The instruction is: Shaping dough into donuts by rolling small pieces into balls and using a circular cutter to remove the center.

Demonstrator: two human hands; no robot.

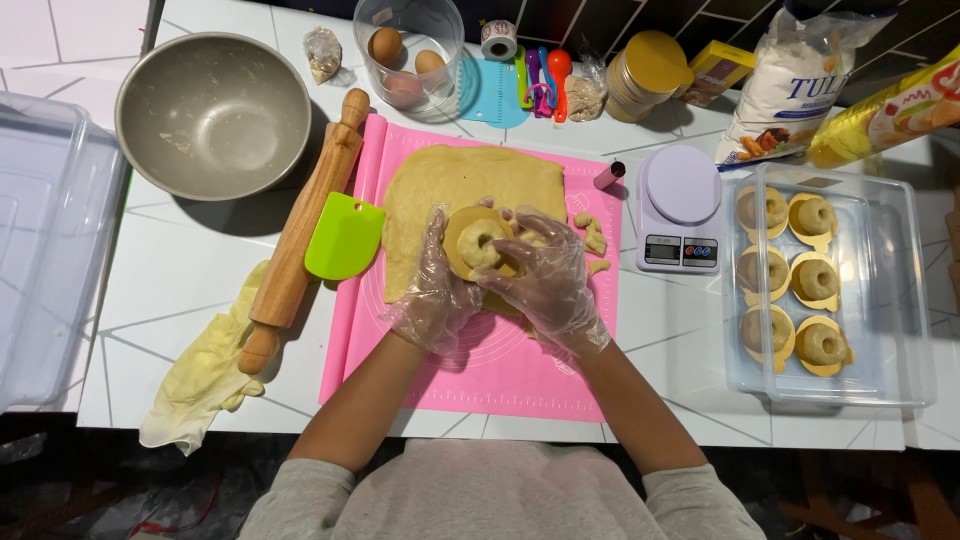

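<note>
Both gloved hands, left hand (pixel 435 290) and right hand (pixel 545 280), hold one dough ring (pixel 478 243); six rings fill the clear tray (pixel 900 300).

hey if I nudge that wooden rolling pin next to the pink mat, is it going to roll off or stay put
The long wooden rolling pin is round, so it would probably roll if pushed sideways. Its lower handle rests on the crumpled pale yellow cloth, which may slow it. The green plastic scraper and the pink silicone mat lie on its right and would likely check a roll that way. It looks solid and stiff.
</note>
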